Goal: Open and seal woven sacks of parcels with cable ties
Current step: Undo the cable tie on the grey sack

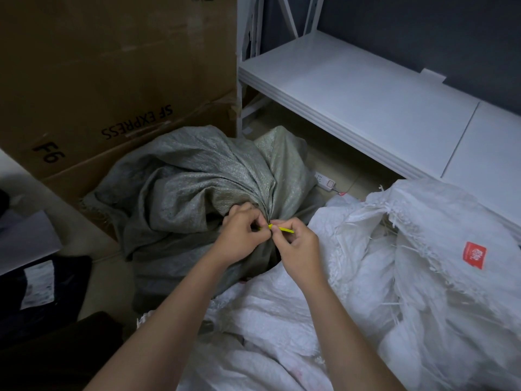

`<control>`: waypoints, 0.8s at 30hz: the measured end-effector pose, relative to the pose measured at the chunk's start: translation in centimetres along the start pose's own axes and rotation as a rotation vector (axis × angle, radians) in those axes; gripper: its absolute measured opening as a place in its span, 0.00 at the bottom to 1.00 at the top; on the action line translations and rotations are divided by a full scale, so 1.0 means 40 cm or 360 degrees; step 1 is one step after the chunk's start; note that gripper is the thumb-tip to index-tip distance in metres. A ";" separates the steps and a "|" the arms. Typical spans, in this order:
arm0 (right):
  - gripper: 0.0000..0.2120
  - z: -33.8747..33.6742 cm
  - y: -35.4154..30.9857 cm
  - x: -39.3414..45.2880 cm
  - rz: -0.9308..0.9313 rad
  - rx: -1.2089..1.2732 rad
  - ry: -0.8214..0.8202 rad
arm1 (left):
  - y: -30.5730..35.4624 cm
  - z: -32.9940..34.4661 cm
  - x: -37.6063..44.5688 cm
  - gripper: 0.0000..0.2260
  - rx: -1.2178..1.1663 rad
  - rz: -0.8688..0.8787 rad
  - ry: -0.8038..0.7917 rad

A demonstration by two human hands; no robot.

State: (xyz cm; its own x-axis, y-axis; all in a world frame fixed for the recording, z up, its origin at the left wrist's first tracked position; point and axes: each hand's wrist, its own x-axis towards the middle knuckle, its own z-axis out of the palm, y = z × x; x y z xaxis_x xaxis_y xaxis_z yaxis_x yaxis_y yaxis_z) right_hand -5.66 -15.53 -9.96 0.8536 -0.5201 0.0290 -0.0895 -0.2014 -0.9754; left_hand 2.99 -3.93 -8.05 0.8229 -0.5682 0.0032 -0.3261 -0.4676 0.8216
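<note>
you are in what looks like a parcel sorting or storage room. a big cardboard box [112, 80] printed "sf express" and "f6" stands on the floor at your left. woven sacks lie heaped in front of you: a grey-green sack [191, 176] gathered at the neck, and white sacks [423, 249], one with a red label [474, 255]. a bare white metal shelf [352, 103] runs along a dark wall, and a power strip [325, 182] lies on the floor beneath it.

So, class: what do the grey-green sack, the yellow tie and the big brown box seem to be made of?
Grey-green sack: woven plastic, likely; a fine weave with a slight sheen shows.
Yellow tie: probably plastic; a thin, smooth, bright strip.
Brown box: corrugated cardboard, matte, creased, with printed lettering.
</note>
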 end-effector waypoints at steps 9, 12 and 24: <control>0.08 0.007 -0.010 -0.016 0.0009 0.0133 0.0042 | -0.001 -0.004 -0.001 0.10 0.0027 0.0008 -0.0013; 0.07 0.009 -0.007 -0.020 -0.0008 0.0142 0.0052 | -0.002 -0.001 -0.001 0.12 0.0051 -0.0001 0.0012; 0.05 0.011 0.003 -0.013 -0.0066 -0.0034 0.0074 | 0.008 0.002 -0.012 0.19 -0.0058 -0.0025 0.0042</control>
State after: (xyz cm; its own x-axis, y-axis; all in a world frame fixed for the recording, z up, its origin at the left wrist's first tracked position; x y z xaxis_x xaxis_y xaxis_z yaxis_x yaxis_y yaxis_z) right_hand -5.89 -14.93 -10.17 0.8322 -0.5487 0.0799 -0.0660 -0.2411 -0.9683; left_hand 2.46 -3.86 -7.81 0.8399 -0.5427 0.0046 -0.2961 -0.4512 0.8418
